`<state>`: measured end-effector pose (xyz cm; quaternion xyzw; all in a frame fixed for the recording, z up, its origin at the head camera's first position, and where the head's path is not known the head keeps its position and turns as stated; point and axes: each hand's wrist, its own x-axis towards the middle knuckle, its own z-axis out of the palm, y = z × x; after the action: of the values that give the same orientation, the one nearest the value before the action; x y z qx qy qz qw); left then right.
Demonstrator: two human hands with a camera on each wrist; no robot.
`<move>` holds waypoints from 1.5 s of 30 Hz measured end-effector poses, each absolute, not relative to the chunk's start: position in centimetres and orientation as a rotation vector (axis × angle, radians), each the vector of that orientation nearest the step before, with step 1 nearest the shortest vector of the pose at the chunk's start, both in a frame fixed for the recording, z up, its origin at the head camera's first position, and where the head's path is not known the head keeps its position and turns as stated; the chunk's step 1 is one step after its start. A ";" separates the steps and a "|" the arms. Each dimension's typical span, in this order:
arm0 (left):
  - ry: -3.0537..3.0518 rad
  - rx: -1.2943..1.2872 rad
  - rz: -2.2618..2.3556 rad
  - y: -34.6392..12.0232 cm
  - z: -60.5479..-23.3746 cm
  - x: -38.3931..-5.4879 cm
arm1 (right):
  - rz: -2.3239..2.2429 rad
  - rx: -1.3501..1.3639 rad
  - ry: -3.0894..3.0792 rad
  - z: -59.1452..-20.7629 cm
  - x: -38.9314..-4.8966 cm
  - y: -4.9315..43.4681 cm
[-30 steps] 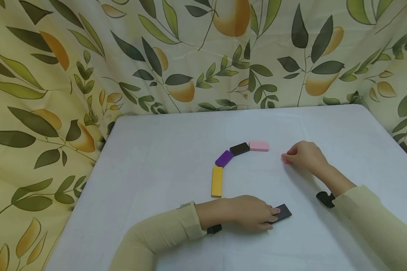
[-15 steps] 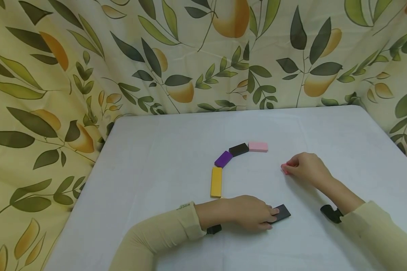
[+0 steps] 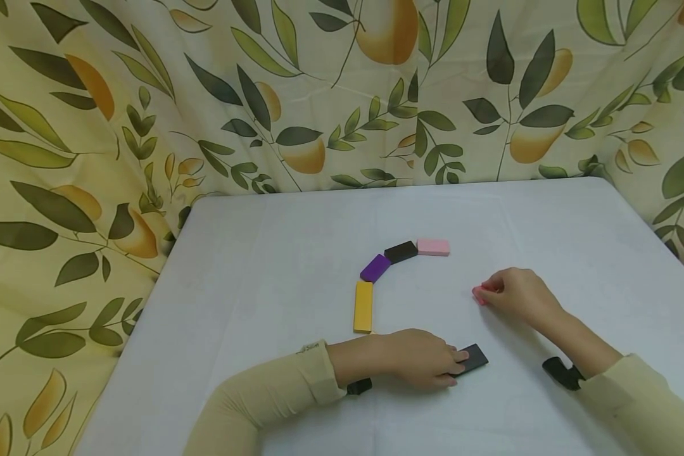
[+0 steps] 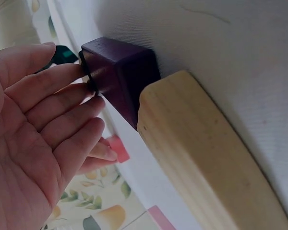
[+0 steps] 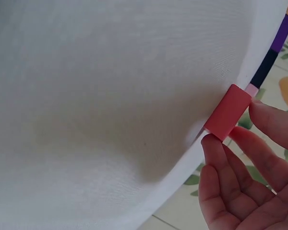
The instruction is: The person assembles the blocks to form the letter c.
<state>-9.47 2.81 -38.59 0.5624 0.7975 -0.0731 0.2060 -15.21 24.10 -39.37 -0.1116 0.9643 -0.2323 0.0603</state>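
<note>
My left hand (image 3: 422,358) lies low over the table with its fingers extended, fingertips on a black block (image 3: 475,359). In the left wrist view, a dark purple block (image 4: 117,72) stands right by those fingertips, against a natural wood block (image 4: 197,143); the hand and arm mostly hide both from the head view. My right hand (image 3: 521,294) pinches a small red block (image 5: 228,111) between thumb and fingers, close over the cloth. Farther back, a curved row runs from a yellow block (image 3: 363,307) through a purple block (image 3: 375,268) and another black block (image 3: 401,252) to a pink block (image 3: 433,247).
White cloth covers the table (image 3: 273,266). A leaf-and-fruit patterned curtain (image 3: 319,95) hangs along its back and left sides. Dark wrist devices show below both sleeves, the right device (image 3: 562,373) standing out over the cloth.
My right hand has come nearer to me with the red block, lower in the head view. The left hand stays on the black block, and the row of blocks keeps its shape.
</note>
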 end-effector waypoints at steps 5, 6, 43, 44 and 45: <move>2.218 1.575 -0.199 2.8 -38.7 -9.4 | -0.688 -0.380 2.926 -39.4 -14.3 24.1; 2.218 1.577 -0.194 2.8 -38.8 -9.4 | -0.690 -0.381 2.922 -39.4 -14.0 24.1; 2.222 1.545 -0.124 2.3 -39.0 -9.4 | -0.693 -0.526 2.865 -39.4 -9.6 23.8; 2.221 1.544 -0.123 2.3 -39.0 -9.4 | -0.693 -0.534 2.863 -39.4 -9.5 23.8; 2.220 1.545 -0.123 2.3 -39.0 -9.4 | -0.694 -0.540 2.862 -39.3 -9.5 23.8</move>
<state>-9.44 2.35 -38.98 0.5572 0.8007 -0.0443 0.2152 -9.45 23.83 -39.35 -0.1798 0.9533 -0.2312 0.0740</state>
